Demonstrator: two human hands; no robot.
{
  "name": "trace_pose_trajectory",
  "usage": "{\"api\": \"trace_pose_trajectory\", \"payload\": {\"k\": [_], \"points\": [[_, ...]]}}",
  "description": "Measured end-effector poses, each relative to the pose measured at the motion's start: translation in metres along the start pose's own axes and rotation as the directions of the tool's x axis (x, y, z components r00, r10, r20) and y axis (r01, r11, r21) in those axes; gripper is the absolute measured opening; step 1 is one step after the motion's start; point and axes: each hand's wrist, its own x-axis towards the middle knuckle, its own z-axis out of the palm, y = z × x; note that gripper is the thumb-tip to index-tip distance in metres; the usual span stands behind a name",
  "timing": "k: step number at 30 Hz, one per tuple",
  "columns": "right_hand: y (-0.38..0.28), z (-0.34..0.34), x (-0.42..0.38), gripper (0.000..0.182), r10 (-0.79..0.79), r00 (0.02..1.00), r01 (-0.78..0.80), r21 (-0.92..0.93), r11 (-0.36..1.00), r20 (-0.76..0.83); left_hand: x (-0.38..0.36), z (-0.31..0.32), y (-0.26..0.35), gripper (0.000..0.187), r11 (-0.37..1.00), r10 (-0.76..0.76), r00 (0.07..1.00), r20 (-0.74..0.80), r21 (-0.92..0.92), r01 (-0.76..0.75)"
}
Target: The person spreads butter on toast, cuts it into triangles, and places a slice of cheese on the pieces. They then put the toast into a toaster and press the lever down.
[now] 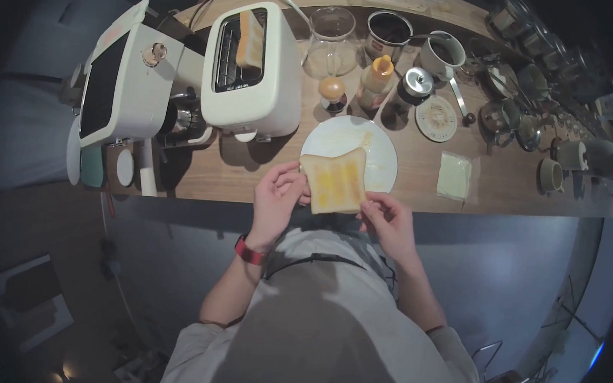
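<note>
Between my two hands is a slice of bread [335,181] with yellow streaks across its upper face. My left hand [278,193] pinches its left edge, and my right hand [387,223] grips the lower right corner. Just behind the slice, partly covered by it, lies a white plate [386,158] with yellow smears on it. Another bread slice [251,41] stands up out of one slot of the white toaster [255,108], to the left beyond the plate.
A white espresso machine [141,86] stands at the left. Behind the plate are an orange-capped bottle [378,83], a glass jug [332,42], a coffee grinder [414,89] and a mug [442,56]. A wrapped cheese slice [455,176] lies to the right. Several cups and pots crowd the far right.
</note>
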Motion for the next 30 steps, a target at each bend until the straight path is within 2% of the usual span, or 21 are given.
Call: {"api": "trace_pose_trajectory", "payload": {"k": [2, 5, 8, 13, 17, 20, 21, 23, 24, 26, 27, 29, 30], "points": [[-0.001, -0.009, 0.01, 0.023, -0.036, 0.999, 0.034, -0.076, 0.997, -0.022, 0.01, 0.012, 0.004, 0.032, 0.999, 0.019, 1.0, 0.015, 0.049, -0.019], [-0.009, -0.018, 0.016, 0.021, -0.063, 0.998, 0.063, -0.045, 0.997, -0.01, 0.019, 0.024, 0.013, 0.04, 0.997, 0.057, 0.997, 0.058, 0.045, -0.059], [-0.024, -0.018, 0.016, 0.021, -0.09, 0.993, 0.092, -0.023, 0.995, 0.069, 0.005, 0.019, 0.017, 0.039, 0.989, 0.144, 0.986, 0.09, -0.036, -0.141], [-0.033, 0.0, 0.02, 0.021, -0.104, 0.947, 0.122, -0.042, 0.992, 0.303, -0.037, -0.016, 0.018, 0.038, 0.974, 0.197, 0.98, -0.002, -0.116, -0.196], [-0.039, 0.031, 0.018, 0.023, -0.093, 0.922, 0.136, -0.089, 0.987, 0.375, -0.067, -0.045, 0.025, 0.038, 0.957, 0.233, 0.969, -0.08, -0.158, -0.243], [-0.049, 0.069, 0.018, 0.025, -0.181, 0.867, 0.254, -0.099, 0.962, 0.465, -0.084, -0.078, 0.039, 0.037, 0.927, 0.321, 0.935, -0.152, -0.154, -0.343], [-0.055, 0.083, 0.026, 0.024, -0.241, 0.86, 0.321, -0.111, 0.941, 0.45, -0.087, -0.093, 0.043, 0.037, 0.913, 0.354, 0.92, -0.166, -0.152, -0.379], [-0.068, 0.11, 0.04, 0.022, -0.454, 0.809, 0.539, -0.164, 0.826, 0.375, -0.088, -0.123, 0.05, 0.037, 0.866, 0.451, 0.867, -0.213, -0.132, -0.483], [-0.081, 0.123, 0.055, 0.022, -0.515, 0.794, 0.596, -0.246, 0.765, 0.322, -0.089, -0.139, 0.052, 0.036, 0.852, 0.473, 0.854, -0.218, -0.134, -0.506], [-0.106, 0.147, 0.082, 0.021, -0.722, 0.667, 0.679, -0.549, 0.486, 0.186, -0.089, -0.175, 0.057, 0.033, 0.803, 0.542, 0.79, -0.284, -0.103, -0.588], [-0.115, 0.16, 0.095, 0.023, -0.728, 0.665, 0.643, -0.621, 0.448, 0.164, -0.088, -0.196, 0.058, 0.033, 0.791, 0.555, 0.788, -0.265, -0.125, -0.599], [-0.134, 0.182, 0.117, 0.033, -0.72, 0.684, 0.467, -0.827, 0.312, 0.115, -0.086, -0.241, 0.064, 0.033, 0.754, 0.588, 0.768, -0.253, -0.172, -0.634], [-0.135, 0.195, 0.125, 0.034, -0.712, 0.698, 0.382, -0.877, 0.29, 0.069, -0.081, -0.268, 0.07, 0.034, 0.752, 0.595, 0.771, -0.225, -0.182, -0.634]]}}
